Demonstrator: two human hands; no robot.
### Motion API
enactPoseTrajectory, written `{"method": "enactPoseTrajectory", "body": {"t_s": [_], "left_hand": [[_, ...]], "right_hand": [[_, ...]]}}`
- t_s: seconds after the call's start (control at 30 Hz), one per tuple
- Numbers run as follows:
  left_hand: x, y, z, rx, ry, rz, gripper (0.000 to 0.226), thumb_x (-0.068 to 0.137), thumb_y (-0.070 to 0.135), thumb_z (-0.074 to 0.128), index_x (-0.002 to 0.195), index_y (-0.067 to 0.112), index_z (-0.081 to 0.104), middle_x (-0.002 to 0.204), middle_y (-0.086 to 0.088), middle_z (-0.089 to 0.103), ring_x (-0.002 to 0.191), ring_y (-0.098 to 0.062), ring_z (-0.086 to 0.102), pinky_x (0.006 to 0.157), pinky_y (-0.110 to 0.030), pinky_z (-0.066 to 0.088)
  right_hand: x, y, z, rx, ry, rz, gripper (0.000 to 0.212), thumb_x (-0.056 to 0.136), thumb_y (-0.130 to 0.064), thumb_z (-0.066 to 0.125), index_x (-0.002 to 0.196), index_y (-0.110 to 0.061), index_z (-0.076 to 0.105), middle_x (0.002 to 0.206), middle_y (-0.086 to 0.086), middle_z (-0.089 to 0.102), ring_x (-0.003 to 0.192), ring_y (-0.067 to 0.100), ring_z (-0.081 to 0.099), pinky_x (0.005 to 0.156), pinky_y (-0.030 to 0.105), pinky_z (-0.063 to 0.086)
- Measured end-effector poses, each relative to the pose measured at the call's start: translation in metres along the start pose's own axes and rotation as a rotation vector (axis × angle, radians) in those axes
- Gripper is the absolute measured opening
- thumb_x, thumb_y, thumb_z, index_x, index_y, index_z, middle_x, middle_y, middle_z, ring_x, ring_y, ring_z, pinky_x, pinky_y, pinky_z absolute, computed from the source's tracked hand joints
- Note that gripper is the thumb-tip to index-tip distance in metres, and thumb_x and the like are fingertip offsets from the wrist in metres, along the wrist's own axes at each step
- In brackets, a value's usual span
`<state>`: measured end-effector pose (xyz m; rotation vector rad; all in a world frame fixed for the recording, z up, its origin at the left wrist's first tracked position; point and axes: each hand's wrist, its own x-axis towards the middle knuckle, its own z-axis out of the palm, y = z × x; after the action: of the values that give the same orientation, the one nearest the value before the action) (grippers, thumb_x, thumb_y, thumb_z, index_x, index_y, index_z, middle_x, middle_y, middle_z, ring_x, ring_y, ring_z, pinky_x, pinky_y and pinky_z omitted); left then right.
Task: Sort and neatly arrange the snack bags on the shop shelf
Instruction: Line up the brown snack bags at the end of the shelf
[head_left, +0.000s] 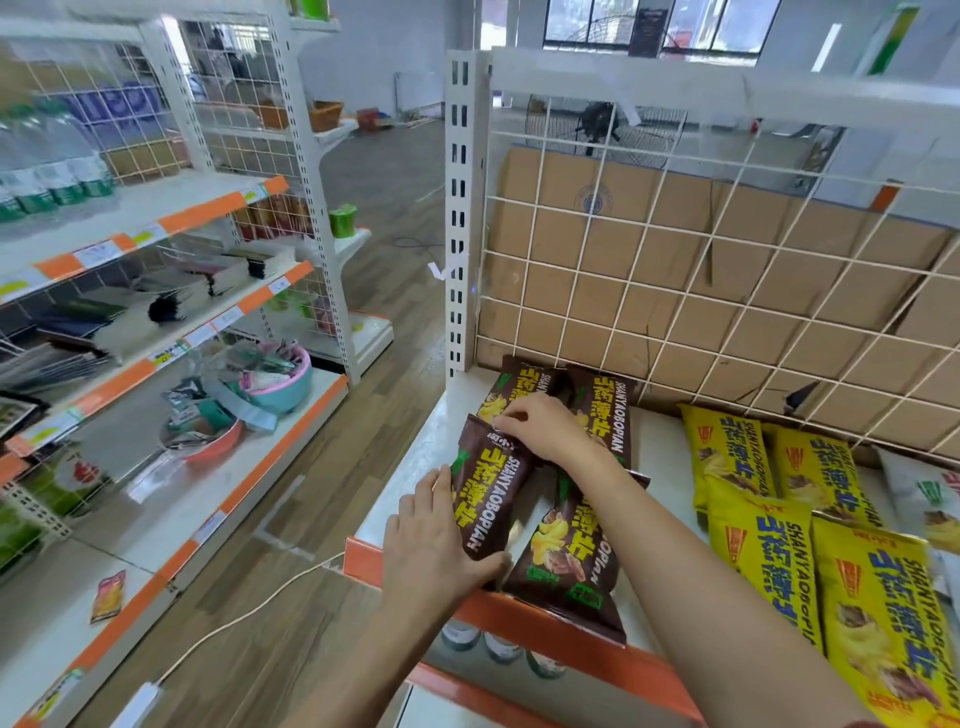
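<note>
Head view showed both hands on one brown snack bag (488, 499) at the shelf's (410, 467) left end, close to the white slotted post (460, 218). Left hand (436, 540) lay with fingers flat and together along the bag's outer edge, apparently squaring it; right hand (540, 426) pinched the crimped top seam, probably to steer it into line. Three more brown bags (571, 540) lay right of it, overlapping, glossy and pillow-shaped. Farther from the post, yellow bags (769, 540) formed their own overlapping group against the wire grid (727, 312).
</note>
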<state>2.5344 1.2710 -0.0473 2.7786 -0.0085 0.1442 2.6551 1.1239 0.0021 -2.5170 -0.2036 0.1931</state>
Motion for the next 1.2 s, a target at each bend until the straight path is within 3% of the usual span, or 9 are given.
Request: {"method": "enactPoseTrajectory", "body": {"t_s": [0.17, 0.27, 0.33, 0.4, 0.5, 0.67, 0.83, 1.0, 1.2], "left_hand": [[-0.001, 0.001, -0.002, 0.016, 0.017, 0.024, 0.110, 0.066, 0.072, 0.055, 0.148, 0.027, -0.003, 0.145, 0.007, 0.021, 0.124, -0.014, 0.031, 0.097, -0.027, 0.030], [-0.002, 0.000, -0.002, 0.024, 0.017, 0.020, 0.110, 0.067, 0.073, 0.054, 0.148, 0.028, -0.006, 0.143, 0.007, 0.023, 0.122, -0.014, 0.031, 0.095, -0.027, 0.030], [-0.002, 0.000, -0.002, 0.028, 0.013, 0.015, 0.110, 0.067, 0.073, 0.053, 0.148, 0.028, -0.006, 0.142, 0.007, 0.024, 0.121, -0.014, 0.031, 0.095, -0.027, 0.030], [-0.001, 0.001, -0.002, 0.027, 0.006, 0.011, 0.110, 0.067, 0.073, 0.053, 0.147, 0.028, -0.006, 0.141, 0.007, 0.024, 0.121, -0.014, 0.031, 0.095, -0.026, 0.030], [-0.001, 0.001, -0.002, 0.014, -0.003, 0.008, 0.109, 0.067, 0.073, 0.054, 0.148, 0.028, -0.005, 0.141, 0.007, 0.025, 0.120, -0.013, 0.031, 0.095, -0.027, 0.030], [0.000, 0.000, -0.002, 0.017, -0.024, 0.007, 0.110, 0.068, 0.074, 0.054, 0.148, 0.027, -0.004, 0.142, 0.006, 0.025, 0.121, -0.013, 0.030, 0.096, -0.027, 0.030], [0.000, 0.001, -0.003, 0.029, -0.045, 0.006, 0.111, 0.067, 0.075, 0.053, 0.148, 0.027, -0.006, 0.144, 0.005, 0.023, 0.123, -0.014, 0.030, 0.098, -0.027, 0.030], [-0.002, -0.002, -0.005, -0.011, -0.063, -0.002, 0.110, 0.069, 0.075, 0.053, 0.148, 0.027, -0.007, 0.151, 0.005, 0.015, 0.132, -0.015, 0.024, 0.106, -0.031, 0.027], [0.008, 0.003, -0.012, -0.069, -0.025, 0.089, 0.095, 0.080, 0.067, 0.049, 0.148, 0.026, -0.003, 0.156, 0.003, 0.006, 0.141, -0.016, 0.012, 0.114, -0.034, 0.017]], "right_hand": [[0.005, -0.005, -0.002, -0.059, -0.030, -0.004, 0.039, 0.089, -0.035, 0.058, 0.074, 0.000, 0.066, 0.070, 0.008, 0.055, 0.069, 0.021, 0.051, 0.061, 0.032, 0.035], [0.010, -0.007, -0.002, -0.111, -0.044, 0.037, 0.044, 0.091, -0.031, 0.056, 0.054, -0.010, 0.045, 0.058, 0.004, 0.041, 0.058, 0.021, 0.043, 0.054, 0.030, 0.029], [0.015, -0.009, 0.001, -0.167, -0.051, 0.073, 0.047, 0.092, -0.030, 0.054, 0.053, -0.016, 0.034, 0.055, 0.001, 0.035, 0.052, 0.019, 0.036, 0.049, 0.029, 0.025], [0.017, -0.011, 0.004, -0.255, -0.057, 0.087, 0.046, 0.094, -0.031, 0.051, 0.056, -0.018, 0.028, 0.057, -0.001, 0.032, 0.053, 0.018, 0.033, 0.048, 0.029, 0.024], [0.014, -0.010, 0.009, -0.366, -0.018, 0.042, 0.042, 0.096, -0.030, 0.047, 0.059, -0.018, 0.031, 0.062, -0.001, 0.039, 0.069, 0.024, 0.045, 0.055, 0.030, 0.029], [0.010, -0.009, 0.011, -0.413, 0.026, -0.019, 0.024, 0.098, -0.027, 0.043, 0.078, -0.014, 0.045, 0.099, 0.010, 0.062, 0.096, 0.029, 0.058, 0.067, 0.032, 0.035], [0.009, -0.007, 0.015, -0.451, 0.085, -0.050, 0.019, 0.097, -0.022, 0.044, 0.105, -0.008, 0.055, 0.108, 0.009, 0.063, 0.101, 0.029, 0.059, 0.066, 0.031, 0.036], [0.001, 0.000, 0.008, -0.324, 0.152, -0.057, 0.024, 0.095, -0.035, 0.046, 0.091, -0.014, 0.057, 0.102, 0.004, 0.060, 0.090, 0.023, 0.057, 0.066, 0.031, 0.038], [-0.028, 0.020, -0.010, -0.189, 0.305, -0.070, 0.017, 0.094, -0.027, 0.047, 0.097, -0.017, 0.060, 0.102, 0.001, 0.059, 0.095, 0.022, 0.057, 0.072, 0.033, 0.042]]}}
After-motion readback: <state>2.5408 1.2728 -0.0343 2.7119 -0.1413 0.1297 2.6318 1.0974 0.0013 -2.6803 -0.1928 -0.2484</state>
